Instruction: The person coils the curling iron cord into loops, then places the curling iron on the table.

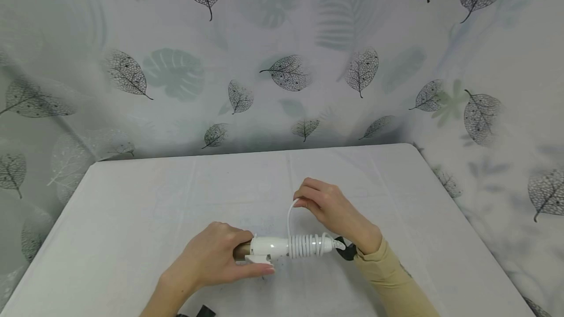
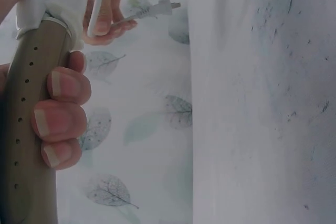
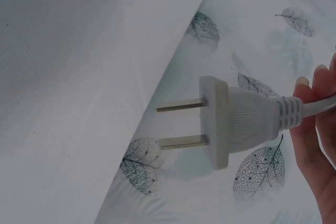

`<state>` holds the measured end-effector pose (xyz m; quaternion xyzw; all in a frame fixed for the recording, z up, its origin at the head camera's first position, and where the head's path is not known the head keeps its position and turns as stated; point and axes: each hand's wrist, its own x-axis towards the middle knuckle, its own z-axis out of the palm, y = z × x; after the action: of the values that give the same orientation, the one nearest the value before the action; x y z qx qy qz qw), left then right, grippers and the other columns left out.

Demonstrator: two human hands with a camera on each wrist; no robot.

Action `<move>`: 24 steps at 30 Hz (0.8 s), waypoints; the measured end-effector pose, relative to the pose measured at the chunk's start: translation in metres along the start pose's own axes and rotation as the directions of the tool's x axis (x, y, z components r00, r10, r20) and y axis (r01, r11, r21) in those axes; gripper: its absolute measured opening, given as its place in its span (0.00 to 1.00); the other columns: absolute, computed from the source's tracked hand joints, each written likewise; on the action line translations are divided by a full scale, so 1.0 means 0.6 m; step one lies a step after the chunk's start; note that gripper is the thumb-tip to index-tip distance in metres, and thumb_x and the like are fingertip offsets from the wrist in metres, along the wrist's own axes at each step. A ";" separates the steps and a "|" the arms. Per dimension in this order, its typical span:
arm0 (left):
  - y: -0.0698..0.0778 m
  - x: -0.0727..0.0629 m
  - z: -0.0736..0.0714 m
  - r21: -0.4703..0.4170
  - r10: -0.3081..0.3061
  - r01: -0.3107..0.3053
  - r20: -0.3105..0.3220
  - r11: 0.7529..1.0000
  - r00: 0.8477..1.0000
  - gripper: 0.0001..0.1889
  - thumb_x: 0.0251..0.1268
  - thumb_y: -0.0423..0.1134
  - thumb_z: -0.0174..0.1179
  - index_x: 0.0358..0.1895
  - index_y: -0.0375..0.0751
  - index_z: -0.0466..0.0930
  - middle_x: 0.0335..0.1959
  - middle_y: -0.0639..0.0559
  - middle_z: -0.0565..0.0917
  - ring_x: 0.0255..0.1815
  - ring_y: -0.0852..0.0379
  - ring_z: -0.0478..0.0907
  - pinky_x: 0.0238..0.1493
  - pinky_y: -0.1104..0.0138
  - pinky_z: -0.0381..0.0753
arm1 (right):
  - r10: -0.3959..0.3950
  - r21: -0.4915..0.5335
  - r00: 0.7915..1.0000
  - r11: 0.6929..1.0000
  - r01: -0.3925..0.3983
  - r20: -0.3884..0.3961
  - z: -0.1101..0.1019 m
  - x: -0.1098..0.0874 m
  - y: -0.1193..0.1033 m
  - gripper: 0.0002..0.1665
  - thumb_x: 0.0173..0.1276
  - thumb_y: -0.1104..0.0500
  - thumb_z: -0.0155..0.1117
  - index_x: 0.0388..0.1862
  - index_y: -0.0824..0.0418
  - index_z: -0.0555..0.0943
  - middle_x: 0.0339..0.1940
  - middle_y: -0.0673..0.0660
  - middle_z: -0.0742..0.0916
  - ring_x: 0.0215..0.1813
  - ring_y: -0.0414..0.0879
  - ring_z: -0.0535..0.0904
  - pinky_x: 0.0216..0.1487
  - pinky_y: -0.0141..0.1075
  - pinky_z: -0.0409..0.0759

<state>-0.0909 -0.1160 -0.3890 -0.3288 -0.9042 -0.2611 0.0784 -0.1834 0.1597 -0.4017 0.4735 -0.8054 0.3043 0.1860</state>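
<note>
A hair curling iron with a white handle (image 1: 270, 246) and a brown barrel (image 2: 32, 114) dotted with small holes lies crosswise before me. My left hand (image 1: 216, 256) grips it by the barrel, fingertips curled round it in the left wrist view. Several turns of white cord (image 1: 304, 246) are wound round the handle. Raised above the coil, my right hand (image 1: 323, 207) pinches the cord's free stretch, which rises from the handle. In the right wrist view a white two-pin plug (image 3: 244, 121) sticks out past the fingers on its cord.
Beneath the hands is a white-covered table (image 1: 141, 204). Leaf-patterned curtains (image 1: 282, 111) enclose its back and sides. A black wrist piece (image 1: 346, 248) sits at my right wrist, and another black piece (image 1: 205, 311) shows at the bottom edge.
</note>
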 end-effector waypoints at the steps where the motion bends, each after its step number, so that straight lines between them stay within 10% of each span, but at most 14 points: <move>1: 0.000 0.000 0.000 0.009 -0.015 0.015 0.014 1.000 1.000 0.30 0.52 0.74 0.63 0.17 0.58 0.60 0.15 0.72 0.49 0.16 0.78 0.47 0.20 0.81 0.47 | -0.005 -0.005 1.000 1.000 0.005 -0.002 -0.001 0.000 0.000 0.06 0.64 0.63 0.71 0.38 0.58 0.82 0.33 0.48 0.81 0.32 0.37 0.73 0.35 0.25 0.74; 24: -0.001 0.001 0.012 0.065 -0.173 0.165 0.144 0.984 0.974 0.33 0.51 0.80 0.57 0.15 0.57 0.60 0.13 0.69 0.51 0.16 0.74 0.50 0.19 0.76 0.52 | -0.160 -0.071 0.981 0.986 0.153 -0.107 -0.011 0.007 -0.015 0.08 0.59 0.63 0.76 0.37 0.61 0.86 0.34 0.50 0.85 0.33 0.39 0.80 0.35 0.25 0.77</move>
<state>-0.0915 -0.1123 -0.3955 -0.2668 -0.9388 -0.2178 -0.0032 -0.1775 0.1579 -0.3914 0.5113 -0.7632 0.2894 0.2690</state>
